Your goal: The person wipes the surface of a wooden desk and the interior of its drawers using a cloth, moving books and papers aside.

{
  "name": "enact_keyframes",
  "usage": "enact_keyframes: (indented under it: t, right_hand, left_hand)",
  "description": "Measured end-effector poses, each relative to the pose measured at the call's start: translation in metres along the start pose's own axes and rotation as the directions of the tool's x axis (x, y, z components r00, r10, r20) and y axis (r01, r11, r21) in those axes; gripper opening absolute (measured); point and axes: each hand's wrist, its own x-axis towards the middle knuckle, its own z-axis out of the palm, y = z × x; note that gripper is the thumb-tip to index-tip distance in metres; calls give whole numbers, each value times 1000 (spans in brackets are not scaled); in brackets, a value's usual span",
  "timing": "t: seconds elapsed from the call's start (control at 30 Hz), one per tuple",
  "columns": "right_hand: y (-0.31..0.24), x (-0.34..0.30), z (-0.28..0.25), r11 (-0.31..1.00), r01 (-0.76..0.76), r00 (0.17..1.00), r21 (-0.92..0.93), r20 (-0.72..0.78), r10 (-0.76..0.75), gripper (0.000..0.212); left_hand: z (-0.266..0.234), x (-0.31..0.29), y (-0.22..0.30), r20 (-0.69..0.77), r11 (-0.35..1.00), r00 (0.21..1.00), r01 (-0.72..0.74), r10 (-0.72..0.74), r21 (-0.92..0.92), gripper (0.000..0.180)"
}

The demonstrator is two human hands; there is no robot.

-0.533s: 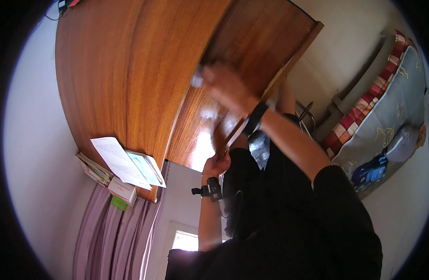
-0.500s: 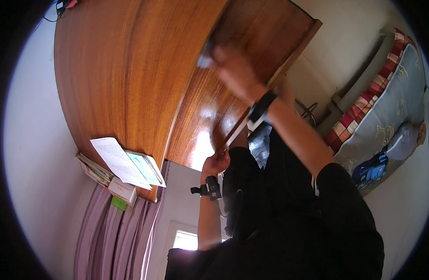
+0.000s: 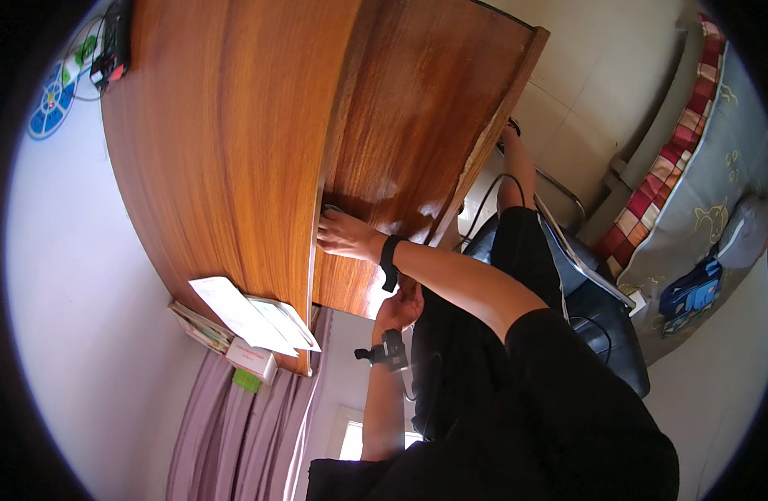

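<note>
Brown, glossy wood fills much of the view as a person works at a desk (image 3: 234, 150), the right hand (image 3: 346, 234) over the lower board (image 3: 417, 108), close beside the desktop's edge. Its fingers bend by a small dark thing (image 3: 330, 208), partly hidden; whether they grip it cannot be told. The left hand (image 3: 401, 307), fingers curled, sits at the board's front edge, its hold there also unclear. Loose papers (image 3: 242, 317) lie on the desk, well apart from both hands. Careful work here likely calls for a low right palm, knuckles clear of the desktop's edge and light, even pressure, with the left hand steadying the board.
</note>
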Motion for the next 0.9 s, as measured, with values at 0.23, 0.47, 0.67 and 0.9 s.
enact_keyframes:
  t: [0.23,0.47,0.67,0.9]
  right_hand:
    - [114,-17,-132,657,-398,840,640,-33,541,54]
    - [211,-38,-184,779,-626,513,-36,-771,377,24]
    - [152,-2,-135,948,-297,793,-116,-583,177,11]
    - [211,17,-170,859,-508,708,-59,-596,378,8]
  left_hand:
    - [13,-5,-4,-142,991,984,-94,106,92,30]
    - [4,10,14,-188,1000,982,-23,19,-20,34]
    - [18,4,1,-211,990,968,-124,135,66,31]
    - [14,7,8,24,944,997,82,-78,-318,38]
